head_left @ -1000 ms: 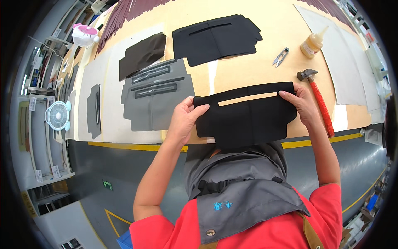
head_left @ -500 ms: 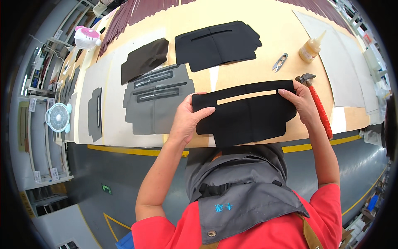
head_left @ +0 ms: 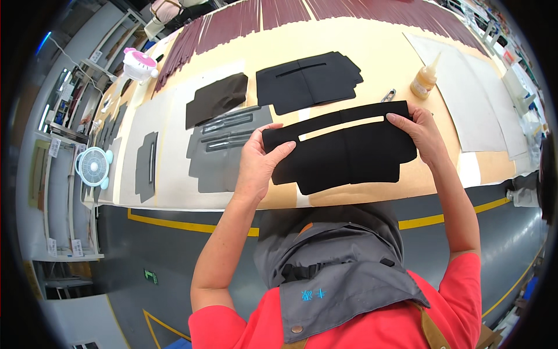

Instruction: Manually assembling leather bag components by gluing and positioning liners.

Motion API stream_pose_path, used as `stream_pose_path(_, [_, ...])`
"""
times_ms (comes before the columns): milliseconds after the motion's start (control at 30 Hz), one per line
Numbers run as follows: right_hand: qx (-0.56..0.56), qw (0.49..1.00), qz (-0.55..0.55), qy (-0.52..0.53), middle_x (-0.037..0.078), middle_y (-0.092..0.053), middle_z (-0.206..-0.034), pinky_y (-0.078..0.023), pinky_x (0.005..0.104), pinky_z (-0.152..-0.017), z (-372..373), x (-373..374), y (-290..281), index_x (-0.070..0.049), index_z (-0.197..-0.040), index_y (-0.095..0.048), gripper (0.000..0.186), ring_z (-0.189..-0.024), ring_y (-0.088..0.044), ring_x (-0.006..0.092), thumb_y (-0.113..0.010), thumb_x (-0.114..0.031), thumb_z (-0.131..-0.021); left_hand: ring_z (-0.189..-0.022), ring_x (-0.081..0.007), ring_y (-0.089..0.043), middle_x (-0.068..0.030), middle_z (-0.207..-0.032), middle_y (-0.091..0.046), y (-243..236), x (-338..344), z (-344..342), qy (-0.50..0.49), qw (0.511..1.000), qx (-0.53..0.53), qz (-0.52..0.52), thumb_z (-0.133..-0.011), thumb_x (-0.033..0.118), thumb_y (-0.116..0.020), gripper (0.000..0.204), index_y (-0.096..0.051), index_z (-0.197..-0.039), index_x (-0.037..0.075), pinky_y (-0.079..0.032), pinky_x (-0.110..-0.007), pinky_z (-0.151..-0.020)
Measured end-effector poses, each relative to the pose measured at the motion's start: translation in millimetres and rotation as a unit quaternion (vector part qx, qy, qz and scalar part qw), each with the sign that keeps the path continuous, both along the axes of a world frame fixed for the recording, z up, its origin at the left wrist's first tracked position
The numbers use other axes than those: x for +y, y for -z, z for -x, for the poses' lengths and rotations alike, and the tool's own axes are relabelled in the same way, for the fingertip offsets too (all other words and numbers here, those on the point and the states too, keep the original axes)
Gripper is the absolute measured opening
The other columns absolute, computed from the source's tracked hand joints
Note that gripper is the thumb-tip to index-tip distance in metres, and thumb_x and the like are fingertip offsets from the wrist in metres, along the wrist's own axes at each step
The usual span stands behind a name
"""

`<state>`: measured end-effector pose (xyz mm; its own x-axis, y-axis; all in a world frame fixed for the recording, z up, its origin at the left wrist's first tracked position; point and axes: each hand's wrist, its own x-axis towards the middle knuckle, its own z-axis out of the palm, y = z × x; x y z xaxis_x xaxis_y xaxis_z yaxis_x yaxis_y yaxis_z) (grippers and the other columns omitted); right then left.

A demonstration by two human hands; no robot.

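Between my hands, above the near table edge, is a flat black panel (head_left: 337, 157) with notched corners and a long narrow slot through which the pale table shows. My left hand (head_left: 260, 158) pinches its left end, thumb on the facing side. At the right end, my right hand (head_left: 419, 129) grips the upper corner the same way. Farther back lies a similar dark panel (head_left: 308, 84) with a slit. To the left are a grey panel (head_left: 218, 174) with dark-framed slots and a dark brown piece (head_left: 218, 99) overlapping its far edge.
Thread snips (head_left: 389, 95) lie just beyond the held panel, near a bottle (head_left: 424, 81) with a pointed nozzle. Pale sheets (head_left: 465, 99) cover the right side. Maroon strips (head_left: 244, 20) line the far edge. A small grey panel (head_left: 147, 168) and blue fan (head_left: 94, 167) are at left.
My hands have raised the black panel slightly up and left, tilting it a little. The view has shifted, so the table pieces sit lower. The red-handled hammer near my right hand no longer shows.
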<state>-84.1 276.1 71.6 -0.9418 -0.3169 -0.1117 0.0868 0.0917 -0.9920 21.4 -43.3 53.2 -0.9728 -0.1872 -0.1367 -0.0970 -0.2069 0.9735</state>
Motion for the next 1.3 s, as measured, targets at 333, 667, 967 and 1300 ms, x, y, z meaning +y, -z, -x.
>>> stream_pose_path(333, [0.039, 0.999, 0.021, 0.002, 0.002, -0.072, -0.091, -0.055, 0.0206, -0.071, 0, 1, -16, 0.000, -0.106, -0.068, 0.020, -0.078, -0.067, 0.0057, -0.074, -0.016, -0.094, -0.099, -0.0150, -0.068, -0.0081, -0.112, -0.069, -19, -9, 1, 0.016, 0.999, 0.020, 0.033, -0.087, -0.001, -0.077, 0.049, -0.057, -0.131, 0.002, -0.057, -0.029, -0.089])
stream_pose_path(667, [0.009, 1.000, -0.017, -0.003, 0.001, -0.069, -0.084, -0.051, 0.0208, -0.062, 0, 4, -1, 0.003, -0.100, -0.069, 0.023, -0.071, -0.063, 0.0040, -0.071, -0.019, -0.096, -0.102, -0.0150, -0.067, -0.0077, -0.113, -0.068, -5, -12, 4, 0.023, 0.999, -0.010, 0.025, -0.086, -0.003, -0.074, 0.055, -0.053, -0.136, 0.001, -0.056, -0.030, -0.091])
stream_pose_path(967, [-0.112, 0.993, -0.045, 0.016, 0.005, -0.072, -0.086, -0.055, 0.0223, -0.063, -7, 10, 44, 0.004, -0.101, -0.070, 0.021, -0.070, -0.066, 0.0079, -0.072, -0.017, -0.095, -0.109, -0.0150, -0.063, -0.0088, -0.119, -0.065, 43, -5, 11, 0.052, 0.992, -0.118, 0.000, -0.083, -0.007, -0.075, 0.056, -0.052, -0.134, 0.000, -0.051, -0.029, -0.098])
stream_pose_path(1300, [-0.102, 0.993, -0.055, -0.016, 0.002, -0.071, -0.090, -0.053, 0.0227, -0.072, -2, 17, 78, 0.004, -0.108, -0.069, 0.023, -0.079, -0.064, 0.0046, -0.068, -0.016, -0.096, -0.104, -0.0167, -0.067, -0.0123, -0.116, -0.067, 64, -1, 11, 0.043, 0.992, -0.119, 0.022, -0.086, -0.010, -0.071, 0.061, -0.045, -0.140, -0.002, -0.057, -0.030, -0.092])
